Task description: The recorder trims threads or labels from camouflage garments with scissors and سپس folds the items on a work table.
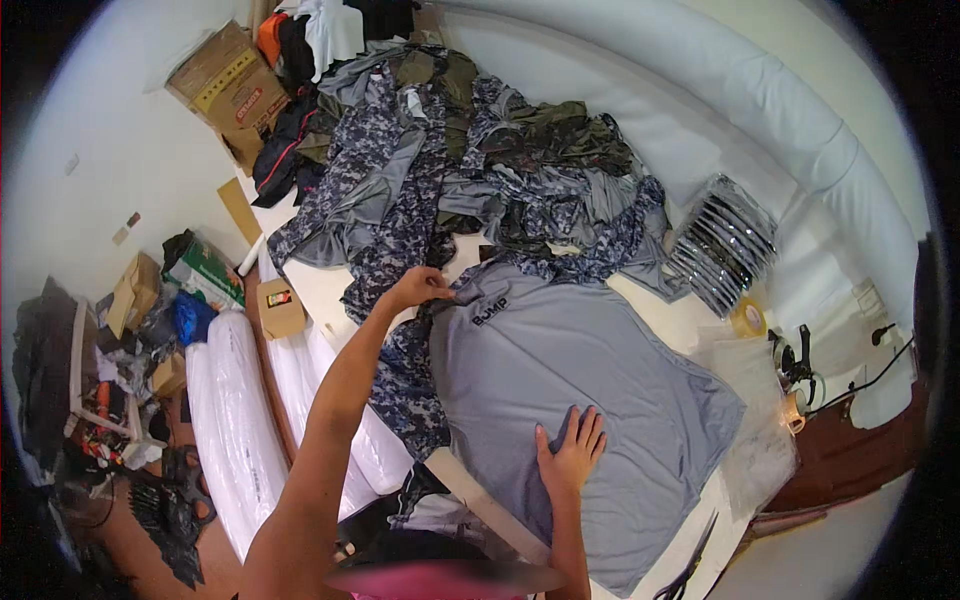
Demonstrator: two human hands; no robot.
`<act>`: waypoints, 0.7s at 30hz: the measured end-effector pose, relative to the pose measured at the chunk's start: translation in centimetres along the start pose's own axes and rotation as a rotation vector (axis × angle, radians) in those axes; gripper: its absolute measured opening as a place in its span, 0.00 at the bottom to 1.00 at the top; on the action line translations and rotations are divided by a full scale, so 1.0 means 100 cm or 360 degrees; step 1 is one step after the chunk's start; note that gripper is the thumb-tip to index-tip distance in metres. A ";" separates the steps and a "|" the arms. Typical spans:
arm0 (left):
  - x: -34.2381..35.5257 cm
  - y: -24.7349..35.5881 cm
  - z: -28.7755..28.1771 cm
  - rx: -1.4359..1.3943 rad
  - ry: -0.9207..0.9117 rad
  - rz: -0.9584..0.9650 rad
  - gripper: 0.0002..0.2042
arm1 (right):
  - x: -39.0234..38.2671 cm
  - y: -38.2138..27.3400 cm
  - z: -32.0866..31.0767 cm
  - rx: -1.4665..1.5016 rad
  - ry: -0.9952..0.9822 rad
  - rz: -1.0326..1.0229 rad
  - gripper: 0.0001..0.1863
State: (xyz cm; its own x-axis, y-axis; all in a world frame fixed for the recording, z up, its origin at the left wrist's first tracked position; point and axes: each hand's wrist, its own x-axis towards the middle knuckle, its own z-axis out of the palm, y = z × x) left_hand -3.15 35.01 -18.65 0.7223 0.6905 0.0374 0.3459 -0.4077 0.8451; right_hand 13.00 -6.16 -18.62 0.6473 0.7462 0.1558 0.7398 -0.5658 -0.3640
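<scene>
A grey shirt with dark lettering at its upper left is spread over the white table. My left hand pinches the shirt's upper left edge, fingers closed together. Flat on the lower middle of the cloth lies my right hand, its fingers apart and holding nothing. Blue-grey camouflage fabric shows along the shirt's left side, below my left wrist. Beyond the shirt, several crumpled camouflage and grey garments form a heap. Slight wrinkles run across the shirt around my right hand.
Plastic-wrapped folded packs sit at the right, with a yellow tape roll beside them. Black scissors lie at the near right table edge. White wrapped rolls and a small carton stand left; a larger cardboard box is far left.
</scene>
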 end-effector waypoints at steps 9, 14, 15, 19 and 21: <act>-0.003 -0.004 -0.022 0.0532 0.0002 0.0253 0.13 | 0.003 -0.005 0.000 0.0058 0.0023 -0.0024 0.41; -0.010 0.040 0.011 0.1405 0.0417 0.0622 0.23 | 0.001 0.002 0.005 0.0067 0.0090 -0.0031 0.40; -0.009 0.047 0.022 0.1273 0.0399 0.0704 0.23 | 0.000 0.002 0.006 0.0064 0.0101 -0.0044 0.40; -0.012 0.041 0.077 0.1176 0.0230 0.0858 0.28 | -0.001 -0.001 0.006 0.0024 0.0101 -0.0077 0.40; -0.018 0.034 0.100 0.1258 0.0011 0.0618 0.36 | -0.001 0.000 0.001 0.0001 0.0113 -0.0109 0.40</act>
State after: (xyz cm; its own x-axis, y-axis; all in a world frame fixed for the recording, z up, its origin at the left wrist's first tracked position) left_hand 2.70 26.42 -21.17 0.8721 0.4200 0.2510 0.3919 -0.9068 0.1555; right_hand 12.88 -6.18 -18.70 0.6066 0.7562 0.2453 0.7827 -0.5141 -0.3509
